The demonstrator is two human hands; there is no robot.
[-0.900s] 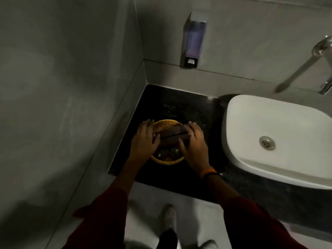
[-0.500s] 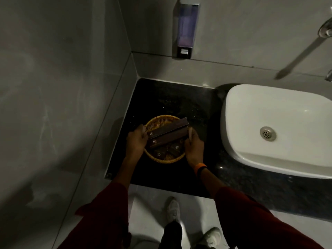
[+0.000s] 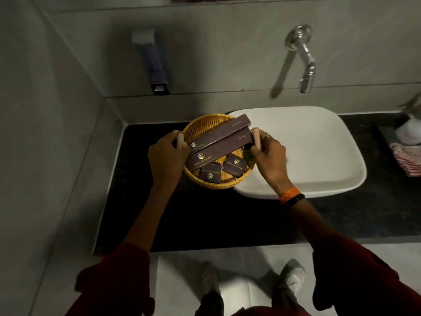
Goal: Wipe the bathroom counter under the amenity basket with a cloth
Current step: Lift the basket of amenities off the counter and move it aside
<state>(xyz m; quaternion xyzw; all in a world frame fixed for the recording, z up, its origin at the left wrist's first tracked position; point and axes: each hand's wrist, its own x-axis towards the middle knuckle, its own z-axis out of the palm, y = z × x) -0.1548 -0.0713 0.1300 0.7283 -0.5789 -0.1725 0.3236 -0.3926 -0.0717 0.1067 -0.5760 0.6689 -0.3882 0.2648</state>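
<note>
Amenity basket (image 3: 217,153) held by both side handles, seemingly raised off the black counter (image 3: 205,215), partly overlapping the sink (image 3: 319,156) edge; likely to bare the spot for wiping. Left hand (image 3: 167,159) and right hand (image 3: 270,156) each have fingers curled tight round a handle, forearms converging. Folded cloths (image 3: 407,156) lie far right.

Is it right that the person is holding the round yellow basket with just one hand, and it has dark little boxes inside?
Not quite. The head view shows both hands holding the basket: the left hand grips the handle on one side and the right hand grips the handle on the other. The rest is right: it is a round yellow basket with dark boxes inside.
</note>
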